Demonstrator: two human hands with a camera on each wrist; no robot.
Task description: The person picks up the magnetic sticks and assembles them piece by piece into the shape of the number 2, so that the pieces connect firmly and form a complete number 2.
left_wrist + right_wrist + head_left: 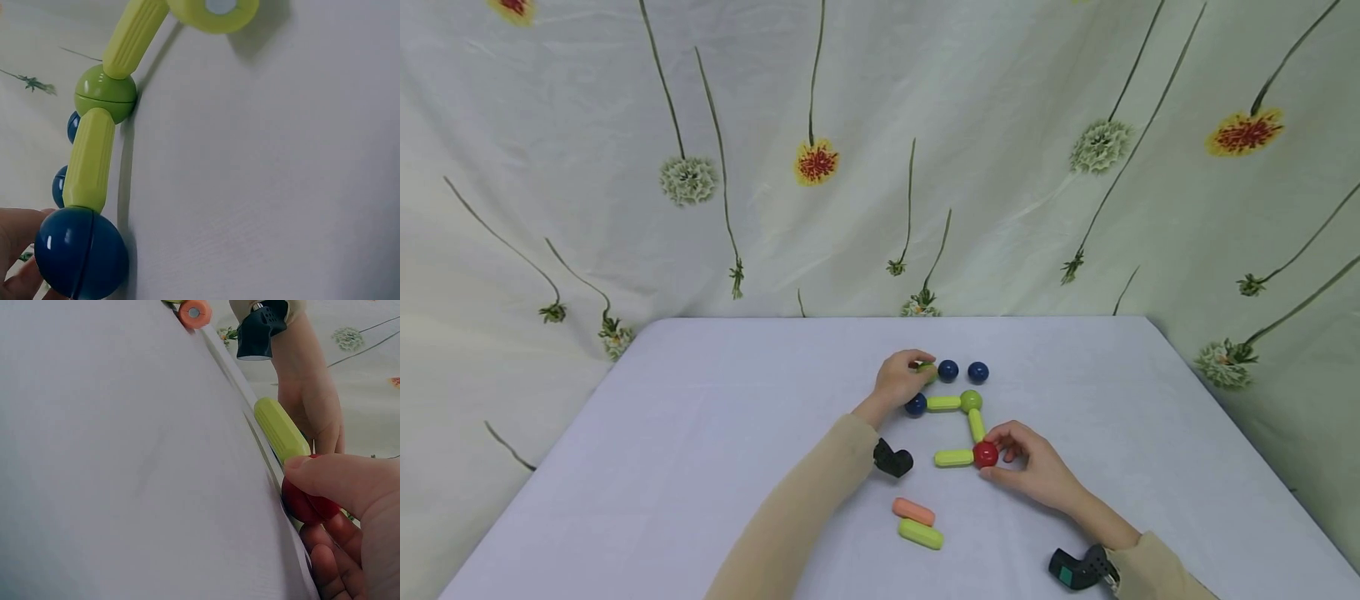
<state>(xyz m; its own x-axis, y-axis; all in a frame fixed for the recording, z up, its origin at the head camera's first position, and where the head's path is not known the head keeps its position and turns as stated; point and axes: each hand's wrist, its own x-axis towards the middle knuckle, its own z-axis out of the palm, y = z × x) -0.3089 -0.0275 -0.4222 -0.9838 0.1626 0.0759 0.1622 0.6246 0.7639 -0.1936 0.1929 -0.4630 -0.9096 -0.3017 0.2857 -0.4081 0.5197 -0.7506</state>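
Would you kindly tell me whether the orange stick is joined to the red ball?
No, the orange stick lies apart from the red ball, beside a yellow-green stick.

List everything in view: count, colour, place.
Table: 1, white, foreground
Chain balls: 3, blue/green/red, on table
Chain rods: 3, lime, on chain balls
Loose balls: 2, blue, beyond chain balls
Held ball: 1, green, beside loose balls
Loose rods: 2, orange/lime, near side
Flowered backdrop: 1, whitish, behind table
Cameras: 2, black, on wrists
Sleeves: 2, beige, on arms
Left hand: 1, bare, on held ball
Right hand: 1, bare, on red ball
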